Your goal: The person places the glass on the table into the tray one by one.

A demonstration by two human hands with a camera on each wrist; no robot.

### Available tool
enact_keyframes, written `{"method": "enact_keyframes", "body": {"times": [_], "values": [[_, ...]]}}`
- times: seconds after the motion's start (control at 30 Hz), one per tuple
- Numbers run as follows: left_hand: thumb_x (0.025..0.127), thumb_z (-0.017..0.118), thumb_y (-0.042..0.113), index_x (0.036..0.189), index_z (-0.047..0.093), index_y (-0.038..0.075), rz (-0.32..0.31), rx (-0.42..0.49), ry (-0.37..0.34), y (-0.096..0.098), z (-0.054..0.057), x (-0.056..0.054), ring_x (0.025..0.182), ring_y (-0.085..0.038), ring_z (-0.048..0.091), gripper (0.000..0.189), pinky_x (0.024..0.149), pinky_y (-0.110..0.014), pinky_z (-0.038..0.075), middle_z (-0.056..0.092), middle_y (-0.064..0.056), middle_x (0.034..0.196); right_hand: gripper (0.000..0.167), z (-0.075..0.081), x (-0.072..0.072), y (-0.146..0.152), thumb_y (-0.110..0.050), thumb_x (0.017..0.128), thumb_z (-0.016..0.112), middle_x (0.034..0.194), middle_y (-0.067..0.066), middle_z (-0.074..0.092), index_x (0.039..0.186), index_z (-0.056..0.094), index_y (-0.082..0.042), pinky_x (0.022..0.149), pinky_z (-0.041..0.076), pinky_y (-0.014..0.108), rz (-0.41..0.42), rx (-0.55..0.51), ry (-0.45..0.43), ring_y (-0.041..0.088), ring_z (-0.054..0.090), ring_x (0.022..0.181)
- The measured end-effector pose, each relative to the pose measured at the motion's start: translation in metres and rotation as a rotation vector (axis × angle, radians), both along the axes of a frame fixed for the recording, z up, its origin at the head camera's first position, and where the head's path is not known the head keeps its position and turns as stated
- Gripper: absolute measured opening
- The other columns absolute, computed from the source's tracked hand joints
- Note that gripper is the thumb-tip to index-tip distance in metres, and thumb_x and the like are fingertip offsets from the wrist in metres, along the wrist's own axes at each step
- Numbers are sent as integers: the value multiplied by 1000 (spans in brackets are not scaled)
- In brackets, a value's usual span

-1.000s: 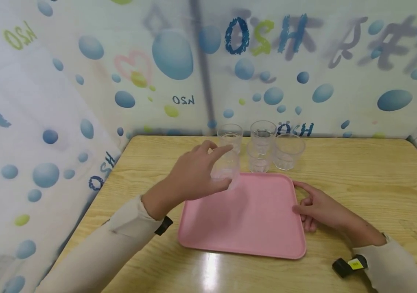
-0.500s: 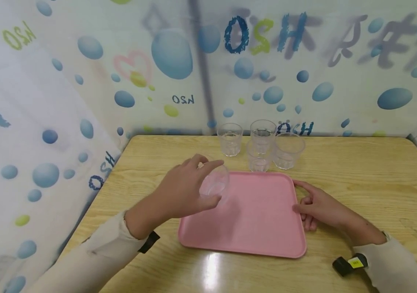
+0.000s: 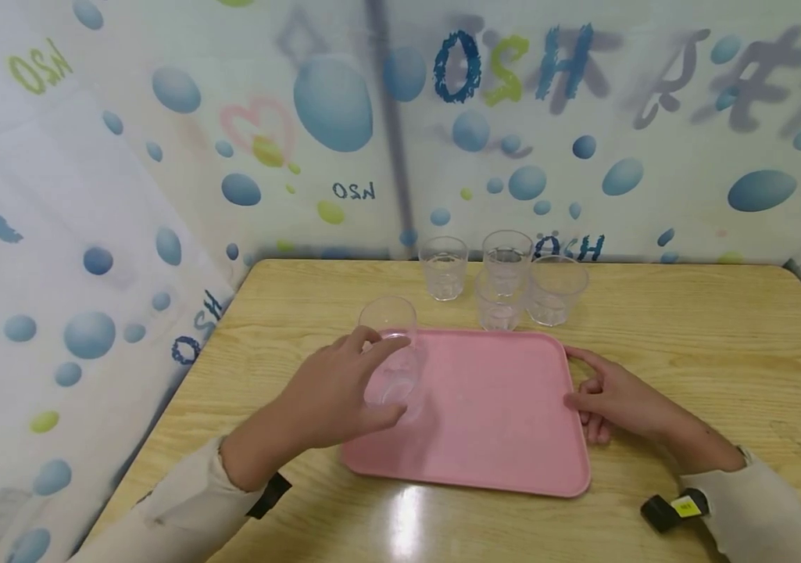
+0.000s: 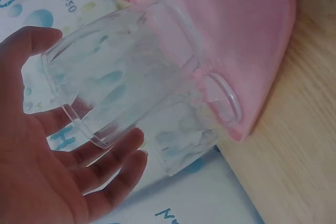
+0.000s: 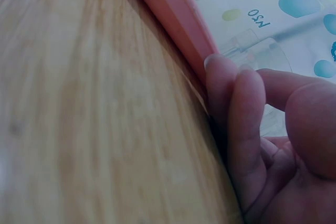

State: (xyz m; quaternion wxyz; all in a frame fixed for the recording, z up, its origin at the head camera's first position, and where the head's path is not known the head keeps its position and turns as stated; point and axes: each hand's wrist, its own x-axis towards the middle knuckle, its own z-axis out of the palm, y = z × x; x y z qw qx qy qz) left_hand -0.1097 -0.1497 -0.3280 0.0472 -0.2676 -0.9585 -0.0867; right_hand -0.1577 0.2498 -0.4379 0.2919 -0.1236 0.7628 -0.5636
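My left hand [image 3: 330, 383] holds a clear drinking glass [image 3: 400, 375] over the left part of a pink tray [image 3: 491, 414]. In the left wrist view its thumb and fingers curl round the rim of that glass [image 4: 121, 72]. Just behind it a second glass [image 3: 387, 311] shows at the tray's back left, its lower part hidden by the hand. My right hand [image 3: 618, 403] grips the tray's right edge, thumb at the rim and the lower fingers curled. Close up in the right wrist view, fingertips [image 5: 218, 69] press against the tray's side [image 5: 178, 19].
Several clear glasses, among them a left one [image 3: 445, 270] and a right one [image 3: 556, 289], stand close together behind the tray. The wooden table [image 3: 709, 352] ends at a patterned wall cloth [image 3: 555, 188] at the back and left.
My left hand has moved left and toward me with the glass, from the tray's back edge to above its left part. The right hand and the tray have stayed put.
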Motion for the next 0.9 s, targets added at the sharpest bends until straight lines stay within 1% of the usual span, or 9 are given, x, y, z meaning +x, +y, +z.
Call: {"method": "enact_keyframes", "body": {"times": [0.13, 0.27, 0.37, 0.5, 0.6, 0.77, 0.9], "values": [[78, 76, 53, 142, 53, 26, 6, -12, 9, -5, -6, 4, 81, -17, 59, 73, 69, -37, 52, 58, -6, 119, 88, 1, 1, -1, -14, 98, 63, 73, 9, 61, 160, 1, -7, 48, 57, 38, -1, 0, -1, 17, 65, 51], [79, 76, 53, 141, 54, 26, 9, -24, 15, -9, -12, 5, 86, -19, 62, 72, 74, -43, 54, 60, -7, 120, 88, 2, 2, -1, -13, 98, 63, 72, 9, 61, 160, 1, -6, 47, 57, 37, -1, 1, -1, 17, 65, 51], [79, 75, 53, 140, 54, 26, 6, -33, 20, -9, -16, 5, 86, -19, 63, 70, 72, -41, 54, 61, -7, 119, 88, 3, 2, -1, -13, 98, 63, 72, 9, 61, 160, 0, -6, 47, 57, 37, 0, 1, -3, 16, 65, 50], [79, 75, 54, 140, 56, 25, 1, -36, 18, -9, -18, 5, 81, -17, 61, 69, 69, -38, 53, 61, -6, 117, 88, 4, 2, -1, -13, 98, 63, 72, 9, 61, 160, 1, -6, 48, 57, 37, -4, 7, -2, 17, 65, 51], [79, 74, 54, 140, 56, 26, 3, -45, 10, -9, -18, 5, 80, -16, 60, 70, 69, -38, 53, 61, -6, 117, 88, 3, 1, -1, -14, 98, 64, 72, 9, 60, 160, 1, -7, 47, 57, 38, -7, 18, 1, 18, 65, 51], [80, 74, 55, 140, 55, 27, 16, -60, -4, -8, -17, 5, 83, -18, 61, 70, 70, -40, 53, 61, -6, 118, 89, 1, 0, -1, -14, 97, 64, 72, 9, 61, 160, 2, -7, 47, 57, 39, -7, 27, 2, 19, 65, 51], [79, 74, 56, 140, 55, 27, 22, -69, -3, -8, -17, 6, 86, -19, 63, 70, 71, -41, 54, 61, -6, 119, 89, 1, -1, 0, -15, 97, 64, 72, 9, 61, 160, 2, -8, 47, 57, 39, -7, 22, 0, 19, 65, 51]]}}
